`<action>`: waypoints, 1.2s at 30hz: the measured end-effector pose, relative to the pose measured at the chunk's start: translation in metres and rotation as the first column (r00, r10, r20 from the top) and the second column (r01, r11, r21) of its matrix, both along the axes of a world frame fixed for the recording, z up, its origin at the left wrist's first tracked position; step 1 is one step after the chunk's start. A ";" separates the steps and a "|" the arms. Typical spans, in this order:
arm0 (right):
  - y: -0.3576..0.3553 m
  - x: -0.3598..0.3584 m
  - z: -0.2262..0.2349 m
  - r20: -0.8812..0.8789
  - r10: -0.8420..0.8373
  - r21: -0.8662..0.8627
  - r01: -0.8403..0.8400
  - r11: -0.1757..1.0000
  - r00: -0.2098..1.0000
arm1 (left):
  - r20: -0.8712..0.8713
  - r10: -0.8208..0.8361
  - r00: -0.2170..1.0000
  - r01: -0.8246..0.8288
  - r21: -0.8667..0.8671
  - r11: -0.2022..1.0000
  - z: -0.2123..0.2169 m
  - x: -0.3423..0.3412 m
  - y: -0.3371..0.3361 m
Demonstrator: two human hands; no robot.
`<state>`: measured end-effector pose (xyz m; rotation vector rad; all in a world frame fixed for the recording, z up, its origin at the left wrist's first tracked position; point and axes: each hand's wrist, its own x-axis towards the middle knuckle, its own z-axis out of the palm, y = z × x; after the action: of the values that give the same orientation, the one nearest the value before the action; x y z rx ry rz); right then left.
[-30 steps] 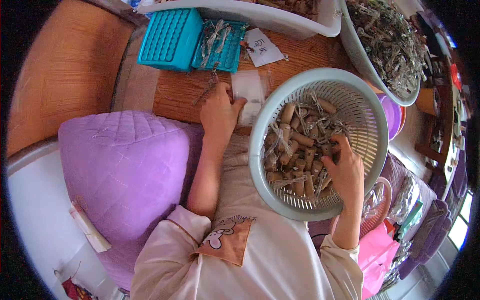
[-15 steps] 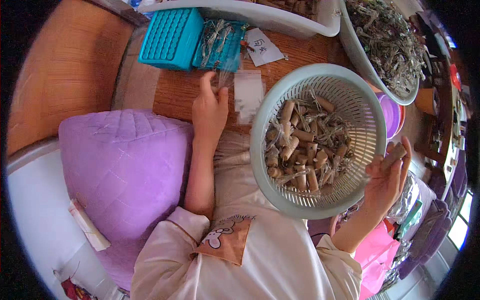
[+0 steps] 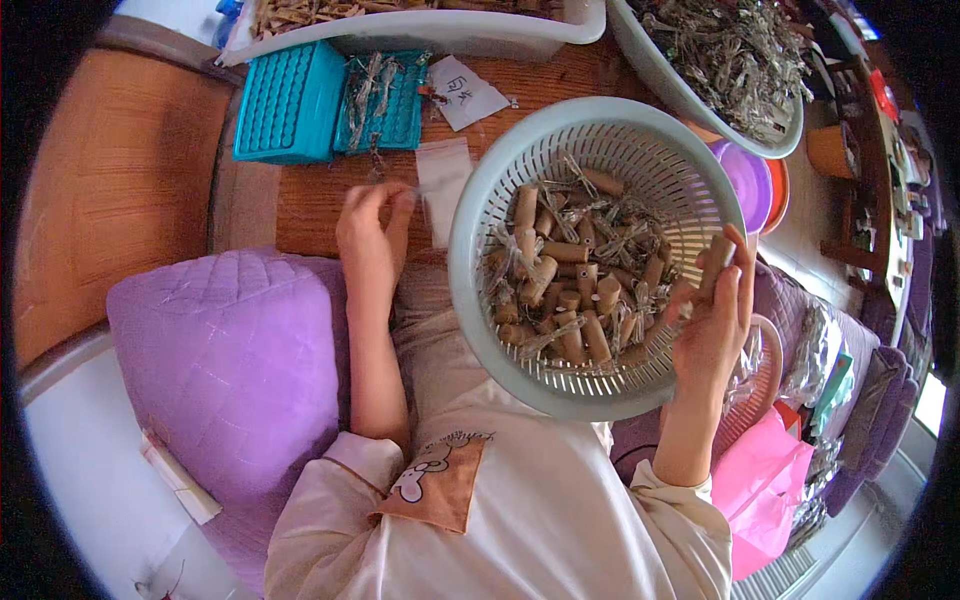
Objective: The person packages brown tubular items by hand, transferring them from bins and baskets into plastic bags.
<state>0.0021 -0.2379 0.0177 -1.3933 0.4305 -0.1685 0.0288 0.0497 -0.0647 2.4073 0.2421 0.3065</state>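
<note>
My right hand (image 3: 712, 330) is by the right rim of a grey-green slotted basket (image 3: 487, 345), its fingers closed around a small brown tube (image 3: 716, 265). Inside the basket lie many similar brown tubes (image 3: 540, 281), mixed with clear, stringy strands. My left hand (image 3: 370, 235) is over the wooden table, thumb and forefinger pinched together. A faint blurred streak shows by its fingertips, too indistinct to name. Just beyond are a teal tray (image 3: 402, 128) with a bundle of strands (image 3: 372, 85) on it and a flat clear plastic bag (image 3: 446, 180).
A teal ridged box (image 3: 287, 105) stands left of the tray, beside a white paper (image 3: 466, 92). Behind are a white tub (image 3: 500, 38) of brown pieces and a basin (image 3: 795, 135) heaped with strands. A purple quilted cushion (image 3: 235, 360) sits at my left.
The view has shifted, moving the scene leftward. My left hand has drawn back from the teal tray. My right hand has come closer to the basket, and its tube now stands more upright.
</note>
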 end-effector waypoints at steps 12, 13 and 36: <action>0.023 -0.004 0.010 0.026 0.142 -0.018 -0.141 0.990 0.990 | 0.158 -0.359 0.920 0.255 -0.937 0.238 0.097 -0.049 -0.062; 0.032 -0.003 0.016 0.034 0.109 0.025 -0.110 0.994 0.993 | 0.136 -0.459 0.878 0.249 -0.949 0.194 0.099 -0.049 -0.070; 0.032 -0.009 0.022 -0.064 0.448 0.083 -0.443 0.893 0.892 | 0.047 -0.376 0.925 0.137 -0.967 0.217 0.089 -0.037 -0.100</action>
<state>-0.0065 -0.2062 0.0393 -1.4010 0.1705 0.2794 -0.0085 -0.0508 0.0238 1.1355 0.0500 -0.2407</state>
